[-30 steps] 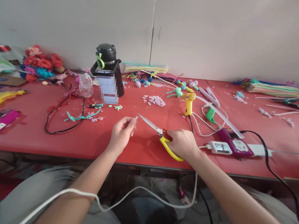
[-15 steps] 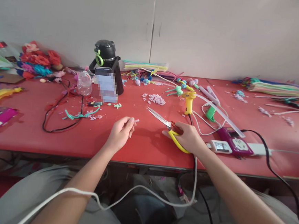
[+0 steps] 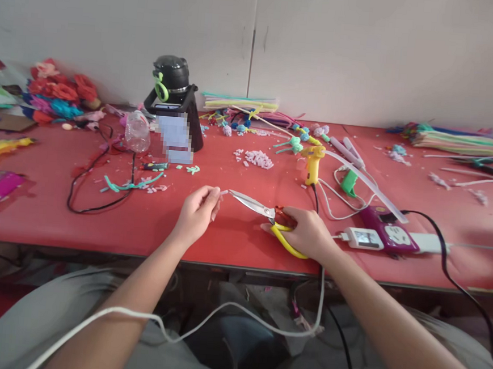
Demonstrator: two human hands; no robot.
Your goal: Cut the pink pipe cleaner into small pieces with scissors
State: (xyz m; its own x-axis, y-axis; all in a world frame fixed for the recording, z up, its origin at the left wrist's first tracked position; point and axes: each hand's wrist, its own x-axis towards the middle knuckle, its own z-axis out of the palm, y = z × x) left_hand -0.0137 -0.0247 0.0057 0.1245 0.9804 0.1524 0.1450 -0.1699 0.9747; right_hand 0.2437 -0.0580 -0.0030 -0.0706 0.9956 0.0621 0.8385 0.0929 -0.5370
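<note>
Between thumb and forefinger, my left hand [image 3: 198,213] pinches a short pale pink piece of pipe cleaner [image 3: 224,192], its end poking out to the right. My right hand [image 3: 309,235] is closed round the handles of a pair of scissors [image 3: 251,203], one handle yellow and one orange-red. The blades look nearly closed, and their tips are at the end of the pale piece; whether they touch it I cannot tell. Beyond the blades lies a small pile of cut pale pink pieces [image 3: 260,159] on the red tabletop [image 3: 233,240].
A yellow glue gun [image 3: 313,166] with a long glue stick stands right of the pile. Nearby are a purple power strip [image 3: 390,234] and cables. A black bottle [image 3: 175,82] with a phone [image 3: 176,136] against it stands at the back left. Pipe cleaner bundles [image 3: 463,143] lie back right.
The scissors have moved left and turned flatter, bringing their tips to the piece in my left hand. The blades appear closer together. My left hand has shifted slightly.
</note>
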